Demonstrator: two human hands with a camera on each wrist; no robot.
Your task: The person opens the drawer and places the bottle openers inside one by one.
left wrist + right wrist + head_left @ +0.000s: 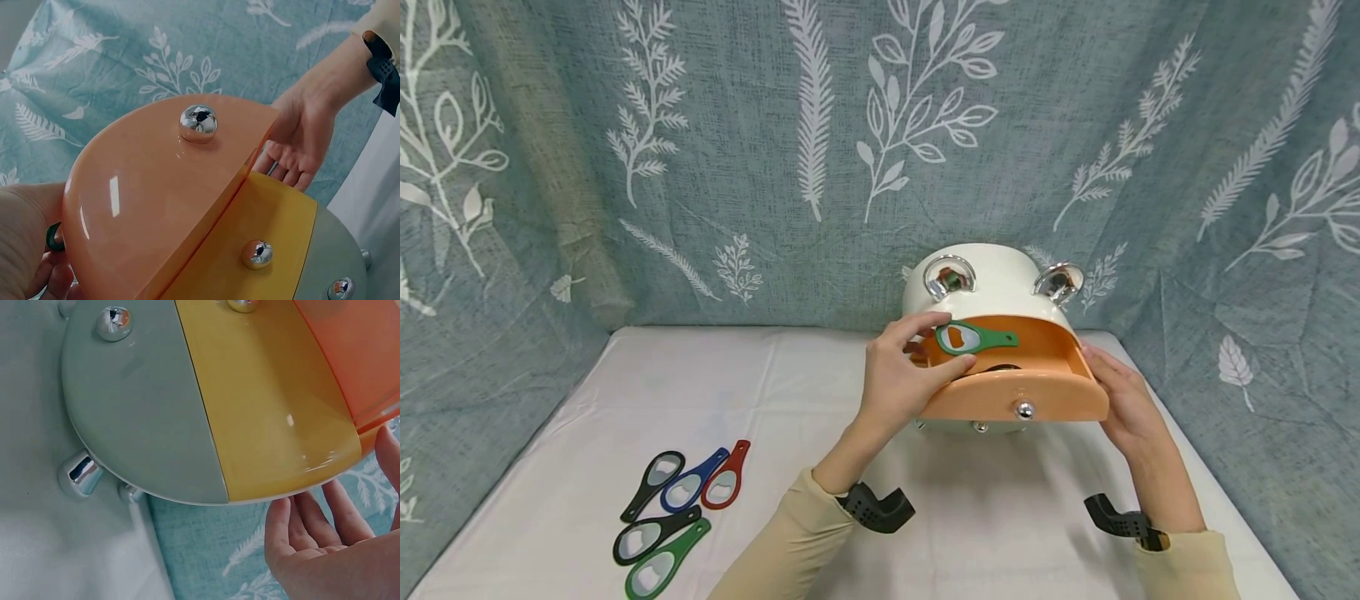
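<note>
A round white cabinet has two chrome ear-like loops on top and its orange drawer pulled out. My left hand pinches the ring end of a green bottle opener between thumb and fingers, above the drawer's inside. Only a bit of that green opener shows in the left wrist view. A dark curved edge lies in the drawer, mostly hidden by its front. My right hand touches the cabinet's right side by the drawer, its fingers loosely bent against the side.
Several bottle openers lie at the table's left: a red one, a blue one, black ones and a green one. Below the orange drawer are a yellow drawer and a grey-green one. A patterned curtain hangs behind.
</note>
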